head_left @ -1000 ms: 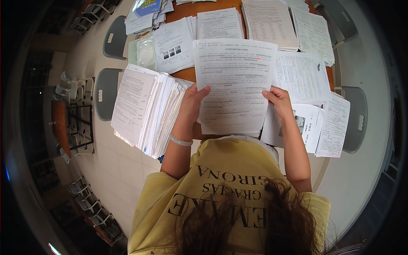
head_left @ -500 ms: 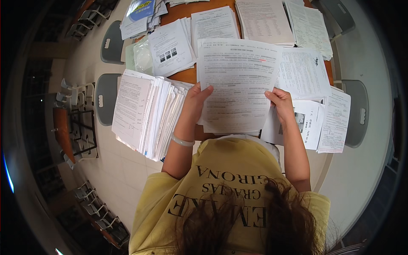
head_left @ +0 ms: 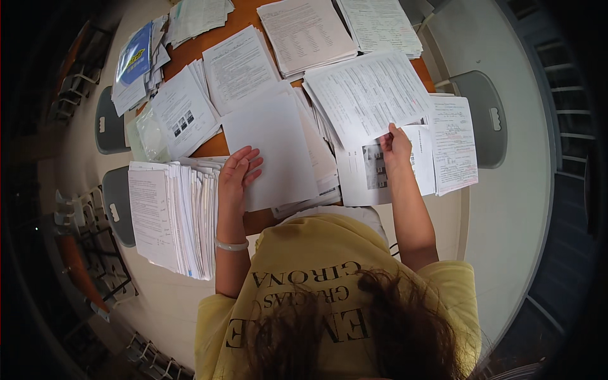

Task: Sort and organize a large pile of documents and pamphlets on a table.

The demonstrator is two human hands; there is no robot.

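My right hand [head_left: 397,144] pinches the lower edge of a printed sheet [head_left: 370,95], which slants over papers at the right side of the table. Beneath it a white sheet with a dark picture [head_left: 376,166] shows in part. At the left, my left hand [head_left: 239,172] is open, its fingers apart and slightly curled over the left edge of a blank white sheet [head_left: 275,152]. That sheet lies over other papers in front of me. A pale bangle [head_left: 231,245] circles my left wrist.
A tall stack of papers [head_left: 171,218] stands at the left beside my forearm. Farther back lie more paper piles [head_left: 310,35], a blue booklet [head_left: 134,54] and a clear plastic sleeve [head_left: 147,133]. Marked sheets [head_left: 455,142] lie at the right edge, near a grey chair [head_left: 478,117].
Both hands held one printed sheet upright before me. Now my left hand has let go, and my right hand has carried it right onto the papers there. The view has shifted, too.
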